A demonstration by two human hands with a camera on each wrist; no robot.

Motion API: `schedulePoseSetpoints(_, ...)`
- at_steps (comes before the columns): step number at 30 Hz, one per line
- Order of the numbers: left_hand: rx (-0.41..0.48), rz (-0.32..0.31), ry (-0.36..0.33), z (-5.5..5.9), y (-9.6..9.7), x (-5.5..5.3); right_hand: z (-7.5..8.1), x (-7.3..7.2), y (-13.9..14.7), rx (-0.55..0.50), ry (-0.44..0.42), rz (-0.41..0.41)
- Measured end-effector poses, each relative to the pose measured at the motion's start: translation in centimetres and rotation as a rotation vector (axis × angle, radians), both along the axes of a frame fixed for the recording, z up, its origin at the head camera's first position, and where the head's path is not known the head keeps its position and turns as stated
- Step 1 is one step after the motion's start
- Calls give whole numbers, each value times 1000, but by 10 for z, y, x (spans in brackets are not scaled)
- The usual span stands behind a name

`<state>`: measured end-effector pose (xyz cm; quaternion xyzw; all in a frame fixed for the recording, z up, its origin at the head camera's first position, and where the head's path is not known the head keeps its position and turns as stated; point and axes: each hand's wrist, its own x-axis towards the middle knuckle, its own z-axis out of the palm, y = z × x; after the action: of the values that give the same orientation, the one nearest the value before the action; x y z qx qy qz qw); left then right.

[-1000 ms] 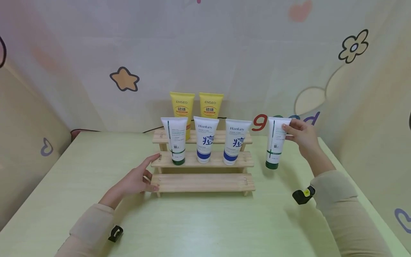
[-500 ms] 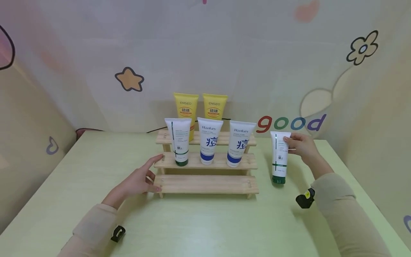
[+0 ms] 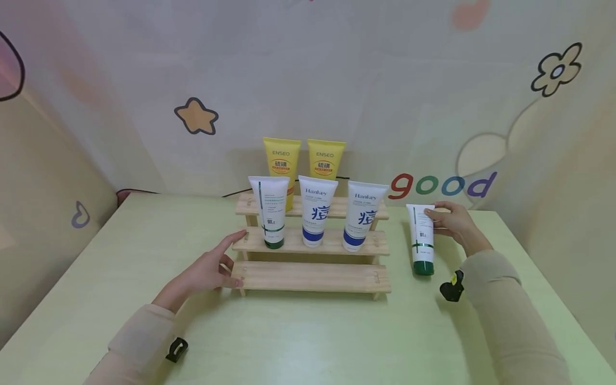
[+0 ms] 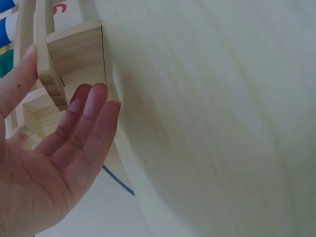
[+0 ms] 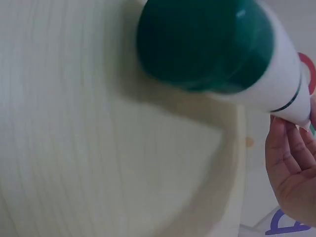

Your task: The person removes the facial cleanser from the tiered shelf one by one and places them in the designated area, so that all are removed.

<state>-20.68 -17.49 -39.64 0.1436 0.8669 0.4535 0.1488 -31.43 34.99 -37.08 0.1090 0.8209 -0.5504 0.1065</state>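
Observation:
My right hand [image 3: 454,227] pinches a white squeeze tube [image 3: 422,230] with a green cap by its upper side, right of the wooden tiered rack [image 3: 310,275]. In the right wrist view the green cap [image 5: 202,44] is close over the table. My left hand [image 3: 207,270] rests at the rack's left end, thumb on the lowest step and index finger on the middle one; in the left wrist view its other fingers [image 4: 94,118] reach out loosely. The middle step carries a white-and-green tube [image 3: 271,211] and two white-and-blue tubes [image 3: 315,211].
Two yellow tubes [image 3: 283,155] stand on the rack's top step, partly hidden by those in front. A printed curtain [image 3: 308,80] closes off the back and sides of the pale table [image 3: 308,342]. A dark cord [image 3: 236,192] runs behind the rack.
My right hand has lowered the white-and-green tube beside the rack, and the cap has come nearer the front. The left hand stays at the rack, and the head view has shifted slightly.

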Motion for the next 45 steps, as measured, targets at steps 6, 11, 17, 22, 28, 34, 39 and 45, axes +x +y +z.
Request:
schedulePoseSetpoints(6, 1, 10, -12, -1, 0, 2, -14, -7, 6, -45, -6, 2)
schedulePoseSetpoints(11, -6, 1, 7, -1, -1, 1, -26, -13, 7, -24, -42, 0)
schedulePoseSetpoints(17, -3, 3, -9, 0, 1, 2, -31, -13, 10, -16, -75, -10)
schedulePoseSetpoints(22, -1, -3, -10, 4, 3, 4, -27, 0, 8, 53, -35, -8)
schedulePoseSetpoints(28, -9, 3, -9, 6, 3, 4, -13, 23, 2, 49, 28, -52)
schedulePoseSetpoints(34, -16, 14, -23, 6, 2, 4, 5, 41, -5, -23, 159, -82)
schedulePoseSetpoints(39, -8, 12, -27, 6, 2, 4, 21, 52, -11, -49, 209, -43)
schedulePoseSetpoints(45, 9, 3, -36, 6, 3, 4, 42, 68, -23, -155, 294, 22)
